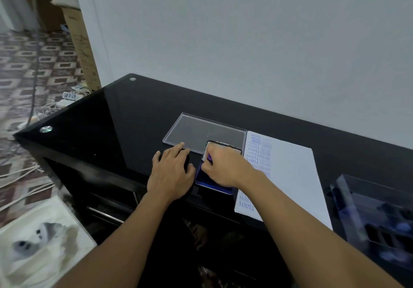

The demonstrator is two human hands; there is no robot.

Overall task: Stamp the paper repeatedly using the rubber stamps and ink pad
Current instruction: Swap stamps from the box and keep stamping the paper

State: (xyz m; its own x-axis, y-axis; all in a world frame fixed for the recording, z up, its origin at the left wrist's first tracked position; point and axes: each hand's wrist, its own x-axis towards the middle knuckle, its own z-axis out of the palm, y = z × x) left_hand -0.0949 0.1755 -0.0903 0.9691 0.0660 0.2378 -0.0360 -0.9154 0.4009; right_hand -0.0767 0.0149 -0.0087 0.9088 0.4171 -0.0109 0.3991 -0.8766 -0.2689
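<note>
A blue ink pad lies open on the black glass table, its lid raised behind it. My right hand pinches a small purple stamp down on the pad. My left hand lies flat on the table just left of the pad, fingers spread. The white paper lies right of the pad, with blue "AMENDED" and "SAMPLE" prints in columns along its left side. My right forearm crosses the paper's near left corner.
A clear plastic lid lies flat behind my hands. A clear box with several stamps stands at the right edge. The grey wall runs close behind the table. Cables and power strips litter the patterned floor at the left.
</note>
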